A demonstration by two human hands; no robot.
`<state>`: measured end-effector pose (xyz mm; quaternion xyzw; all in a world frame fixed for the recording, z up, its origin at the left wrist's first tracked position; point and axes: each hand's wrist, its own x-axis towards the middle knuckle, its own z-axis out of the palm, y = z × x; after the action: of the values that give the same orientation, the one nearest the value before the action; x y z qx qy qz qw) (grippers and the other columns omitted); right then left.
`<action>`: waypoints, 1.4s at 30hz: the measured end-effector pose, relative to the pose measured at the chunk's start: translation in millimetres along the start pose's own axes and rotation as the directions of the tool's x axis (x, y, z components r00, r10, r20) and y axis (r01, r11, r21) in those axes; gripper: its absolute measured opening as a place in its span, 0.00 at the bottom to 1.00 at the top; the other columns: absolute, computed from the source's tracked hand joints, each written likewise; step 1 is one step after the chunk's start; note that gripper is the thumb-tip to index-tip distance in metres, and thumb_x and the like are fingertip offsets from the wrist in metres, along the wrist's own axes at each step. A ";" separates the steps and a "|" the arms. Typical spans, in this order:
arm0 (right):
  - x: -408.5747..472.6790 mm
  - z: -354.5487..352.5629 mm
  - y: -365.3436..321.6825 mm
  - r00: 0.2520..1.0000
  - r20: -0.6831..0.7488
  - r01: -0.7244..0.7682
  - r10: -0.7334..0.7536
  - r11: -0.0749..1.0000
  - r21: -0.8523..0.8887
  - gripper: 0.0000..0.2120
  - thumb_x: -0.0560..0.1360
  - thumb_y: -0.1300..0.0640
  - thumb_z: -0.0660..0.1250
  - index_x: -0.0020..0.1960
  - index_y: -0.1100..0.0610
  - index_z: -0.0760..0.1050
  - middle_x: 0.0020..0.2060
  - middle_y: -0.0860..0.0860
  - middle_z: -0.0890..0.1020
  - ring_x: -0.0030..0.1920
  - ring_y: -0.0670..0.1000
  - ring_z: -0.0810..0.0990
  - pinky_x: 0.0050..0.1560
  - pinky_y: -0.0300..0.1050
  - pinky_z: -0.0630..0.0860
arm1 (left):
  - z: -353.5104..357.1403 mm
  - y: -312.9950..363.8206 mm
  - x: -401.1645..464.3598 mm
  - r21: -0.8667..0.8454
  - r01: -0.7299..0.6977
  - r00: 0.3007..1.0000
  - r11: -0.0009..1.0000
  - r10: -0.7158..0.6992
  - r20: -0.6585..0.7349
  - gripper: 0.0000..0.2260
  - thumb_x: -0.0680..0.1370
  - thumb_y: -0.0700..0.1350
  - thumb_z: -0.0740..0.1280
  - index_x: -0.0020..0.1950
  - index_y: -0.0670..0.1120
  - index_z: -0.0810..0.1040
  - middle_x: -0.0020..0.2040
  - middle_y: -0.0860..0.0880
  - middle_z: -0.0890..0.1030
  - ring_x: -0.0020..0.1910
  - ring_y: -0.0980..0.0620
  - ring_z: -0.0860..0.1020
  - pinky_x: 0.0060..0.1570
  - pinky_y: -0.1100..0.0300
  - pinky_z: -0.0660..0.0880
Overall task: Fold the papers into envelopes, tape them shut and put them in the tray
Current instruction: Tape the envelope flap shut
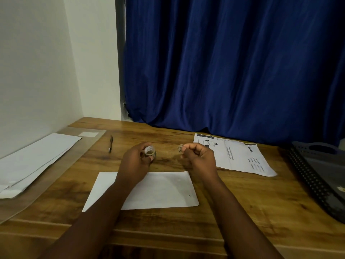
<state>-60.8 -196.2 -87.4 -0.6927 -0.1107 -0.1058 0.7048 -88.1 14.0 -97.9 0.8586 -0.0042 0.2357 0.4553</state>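
We hold a tape roll in our left hand; our right hand pinches its pulled end above the folded paper on the counter.

The tray runs off the right edge.

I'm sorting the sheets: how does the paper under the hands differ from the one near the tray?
The near paper looks blank but for a small mark by its right corner; the far paper carries printed text and dark blocks. The near paper lies square to the desk edge, the far paper skewed. The forearms partly cover the near paper; the far paper lies uncovered. Both are white and lie on the desk.
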 end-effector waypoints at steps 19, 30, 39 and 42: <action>18.5 -26.6 -5.7 0.883 0.449 0.049 0.135 0.926 -0.374 0.04 0.76 0.53 0.75 0.48 0.53 0.86 0.45 0.47 0.89 0.48 0.47 0.87 0.48 0.40 0.81 | -2.3 25.6 -70.5 0.518 -0.381 0.894 0.765 0.163 0.418 0.26 0.79 0.70 0.56 0.73 0.60 0.72 0.73 0.57 0.73 0.72 0.55 0.68 0.74 0.51 0.62; 37.1 0.6 -16.8 0.740 0.589 0.257 0.324 0.673 -0.693 0.05 0.74 0.53 0.78 0.47 0.54 0.87 0.44 0.47 0.88 0.49 0.48 0.84 0.53 0.49 0.80 | -0.5 12.4 -88.5 0.491 -0.359 0.904 0.793 0.166 0.393 0.26 0.80 0.67 0.55 0.75 0.59 0.70 0.74 0.59 0.70 0.72 0.58 0.65 0.75 0.56 0.60; 34.7 5.4 -11.4 0.760 0.557 0.241 0.335 0.651 -0.720 0.03 0.72 0.53 0.79 0.44 0.52 0.88 0.41 0.45 0.88 0.47 0.46 0.84 0.51 0.46 0.80 | 0.7 12.6 -86.5 0.516 -0.360 0.906 0.777 0.158 0.393 0.27 0.80 0.68 0.55 0.75 0.59 0.68 0.73 0.58 0.70 0.72 0.57 0.66 0.75 0.56 0.61; 33.4 7.7 -9.5 0.772 0.544 0.247 0.329 0.634 -0.733 0.01 0.73 0.56 0.78 0.44 0.52 0.87 0.42 0.47 0.88 0.47 0.46 0.85 0.50 0.44 0.81 | 1.0 14.1 -86.2 0.531 -0.373 0.902 0.760 0.164 0.399 0.29 0.80 0.68 0.53 0.78 0.59 0.63 0.73 0.56 0.70 0.72 0.55 0.66 0.74 0.54 0.62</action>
<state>-32.0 -188.5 -68.1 -0.9204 -0.2681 0.1148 0.2604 -167.4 -13.0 -122.6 0.9744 -0.1307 0.1419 0.1158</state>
